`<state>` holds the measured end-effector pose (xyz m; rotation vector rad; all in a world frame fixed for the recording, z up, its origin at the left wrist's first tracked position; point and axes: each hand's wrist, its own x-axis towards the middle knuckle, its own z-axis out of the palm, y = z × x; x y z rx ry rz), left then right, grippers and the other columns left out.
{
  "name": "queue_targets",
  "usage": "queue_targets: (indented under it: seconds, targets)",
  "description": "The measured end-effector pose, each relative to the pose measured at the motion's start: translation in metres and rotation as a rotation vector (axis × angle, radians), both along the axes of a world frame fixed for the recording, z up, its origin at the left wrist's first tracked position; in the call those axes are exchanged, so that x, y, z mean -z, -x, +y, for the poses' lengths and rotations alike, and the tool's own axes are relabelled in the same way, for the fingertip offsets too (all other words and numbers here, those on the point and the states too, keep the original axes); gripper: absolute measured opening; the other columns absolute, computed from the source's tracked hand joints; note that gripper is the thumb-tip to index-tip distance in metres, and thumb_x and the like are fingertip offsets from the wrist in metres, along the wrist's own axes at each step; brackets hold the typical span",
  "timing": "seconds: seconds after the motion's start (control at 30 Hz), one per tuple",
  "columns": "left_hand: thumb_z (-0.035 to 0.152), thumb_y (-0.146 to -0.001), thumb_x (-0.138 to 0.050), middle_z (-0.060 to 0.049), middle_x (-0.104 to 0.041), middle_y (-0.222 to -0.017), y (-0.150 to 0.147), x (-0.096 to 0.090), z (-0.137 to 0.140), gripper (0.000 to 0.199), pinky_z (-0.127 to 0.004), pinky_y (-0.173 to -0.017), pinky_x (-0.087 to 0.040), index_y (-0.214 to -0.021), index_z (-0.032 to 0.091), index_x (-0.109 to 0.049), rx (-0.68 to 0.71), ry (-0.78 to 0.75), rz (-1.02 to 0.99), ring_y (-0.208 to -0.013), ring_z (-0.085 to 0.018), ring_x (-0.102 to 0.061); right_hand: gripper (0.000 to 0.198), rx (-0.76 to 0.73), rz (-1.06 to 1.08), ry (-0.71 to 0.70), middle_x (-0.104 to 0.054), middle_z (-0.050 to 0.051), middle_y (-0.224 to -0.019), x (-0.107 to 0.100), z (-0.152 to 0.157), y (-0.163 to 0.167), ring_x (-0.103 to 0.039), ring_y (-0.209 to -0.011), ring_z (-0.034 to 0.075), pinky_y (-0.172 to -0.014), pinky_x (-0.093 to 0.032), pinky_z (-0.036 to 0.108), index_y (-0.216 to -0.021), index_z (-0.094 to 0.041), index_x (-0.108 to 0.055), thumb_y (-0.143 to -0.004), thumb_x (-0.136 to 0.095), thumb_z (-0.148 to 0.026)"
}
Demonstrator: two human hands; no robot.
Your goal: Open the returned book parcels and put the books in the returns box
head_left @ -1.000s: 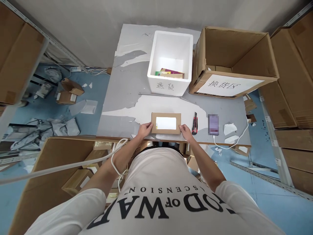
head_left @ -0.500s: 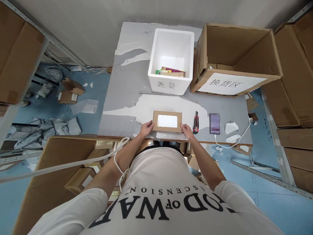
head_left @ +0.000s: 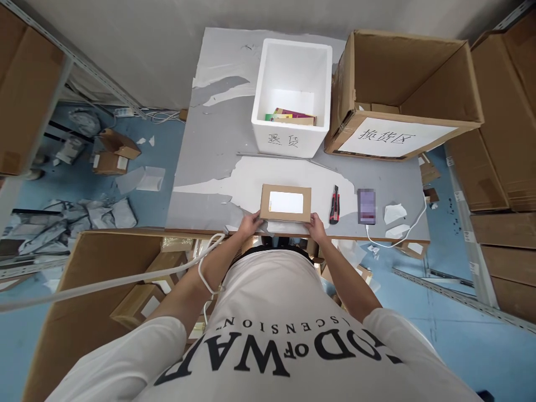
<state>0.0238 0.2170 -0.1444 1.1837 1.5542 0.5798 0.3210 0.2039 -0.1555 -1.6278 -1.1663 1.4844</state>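
Note:
A small flat cardboard box (head_left: 264, 202) with a white label (head_left: 286, 202) on top is near the table's front edge, its label facing up. My left hand (head_left: 250, 223) grips its front left corner, and at the front right corner my right hand (head_left: 316, 226) does the same. Some of the fingertips are hidden beneath the box. To the right of the box lies a red and black utility knife (head_left: 334, 205). Beyond the knife is a phone (head_left: 367, 206), plugged into a white cable.
A white foam box (head_left: 288, 139) with a few colourful packets stands at the table's back. Beside it is a large open cardboard carton (head_left: 341, 111) with a handwritten sign. Torn paper (head_left: 394, 212) lies at right. Below the table, left, stands another big carton (head_left: 79, 296) holding boxes.
Both hands have shifted down to the box's front corners, with the fingers lower and further under it. The box's front side shows more. The whole view has moved slightly.

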Motion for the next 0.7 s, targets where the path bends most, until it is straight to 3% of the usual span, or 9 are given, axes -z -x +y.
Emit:
queue_targets:
  seconds: [0.2, 0.3, 0.43, 0.7]
  targets:
    - [0.047, -0.080, -0.059, -0.005, -0.074, -0.096, 0.001, -0.025, 0.011, 0.048, -0.032, -0.086, -0.051, -0.115, 0.014, -0.068, 0.005, -0.125, 0.051, -0.091, -0.022, -0.066, 0.037, -0.028, 0.088, -0.086, -0.062, 0.007, -0.113, -0.024, 0.015, -0.005, -0.059, -0.110, 0.019, -0.099, -0.044, 0.040, -0.088, -0.025, -0.040, -0.072, -0.063, -0.050]
    - [0.050, -0.085, -0.050, -0.005, -0.074, -0.094, 0.000, -0.044, 0.021, 0.049, -0.028, -0.079, -0.049, -0.112, 0.015, -0.070, 0.028, -0.194, 0.151, -0.086, -0.021, -0.065, 0.037, -0.026, -0.018, -0.095, -0.065, 0.005, -0.098, -0.041, 0.027, -0.010, -0.061, -0.098, 0.020, -0.094, -0.045, 0.040, -0.088, -0.025, -0.043, -0.075, -0.059, -0.056]
    - [0.056, -0.087, -0.043, -0.005, -0.070, -0.071, -0.006, -0.065, 0.033, 0.053, -0.026, -0.064, -0.043, -0.090, 0.014, -0.076, 0.028, -0.190, 0.347, -0.070, -0.019, -0.060, 0.038, -0.035, -0.229, -0.087, -0.064, 0.005, -0.092, -0.059, 0.038, -0.010, -0.060, -0.087, 0.020, -0.085, -0.046, 0.037, -0.086, -0.023, -0.047, -0.079, -0.051, -0.060]
    - [0.059, -0.085, -0.045, -0.006, -0.069, -0.067, -0.010, -0.071, 0.051, 0.056, -0.026, -0.061, -0.037, -0.084, 0.014, -0.077, 0.008, -0.114, 0.398, -0.068, -0.018, -0.058, 0.041, -0.033, -0.301, -0.023, -0.064, 0.004, -0.090, -0.059, 0.052, -0.009, -0.058, -0.080, 0.018, -0.082, -0.045, 0.035, -0.084, -0.022, -0.051, -0.080, -0.048, -0.063]
